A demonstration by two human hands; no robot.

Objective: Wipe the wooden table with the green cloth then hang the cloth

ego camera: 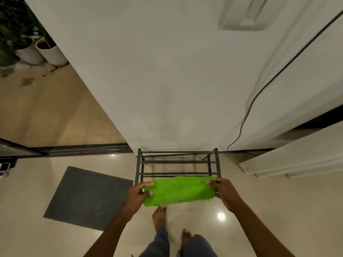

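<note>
The green cloth point(179, 191) is stretched flat between both hands, over the near top bar of a black metal rack point(177, 162) that stands against the white wall. My left hand point(138, 193) pinches the cloth's left end with thumb and fingers. At the right end my right hand point(221, 191) grips it the same way. Whether the cloth rests on the bar or hangs just above it cannot be told. The wooden table is out of view.
A grey floor mat point(87, 198) lies left of the rack on the glossy tiles. My bare feet point(159, 216) stand just in front of the rack. A black cable point(246, 117) runs down the wall. White plant pots point(50, 51) sit beyond a doorway at far left.
</note>
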